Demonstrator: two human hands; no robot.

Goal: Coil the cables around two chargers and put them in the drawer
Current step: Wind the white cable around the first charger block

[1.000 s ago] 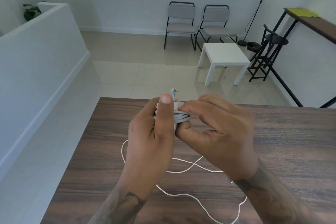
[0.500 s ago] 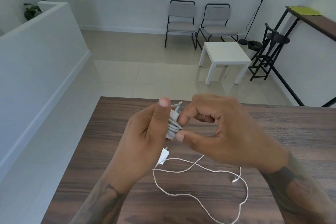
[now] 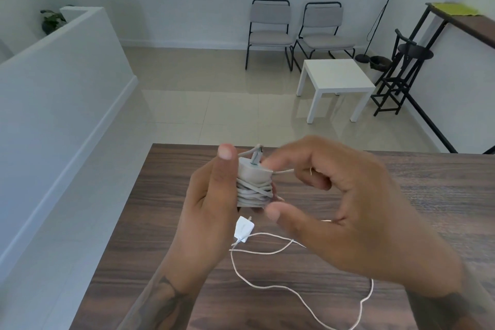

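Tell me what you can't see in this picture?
Head view:
- Drawer: not in frame.
- Loose cable on the desk: its far end runs off the bottom edge.
- Right hand: blurred, so its grip on the cable tail is unclear.
- Held charger: back hidden by the left hand.

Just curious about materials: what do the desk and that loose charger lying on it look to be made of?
Desk: dark wood or wood-look laminate, matte, with streaky grain lines. Loose charger: probably smooth white plastic, with an even surface; its cable looks white and flexible, possibly rubbery or braided.

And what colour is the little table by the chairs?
White. The little table shows clearly in the head view, standing on the pale floor.
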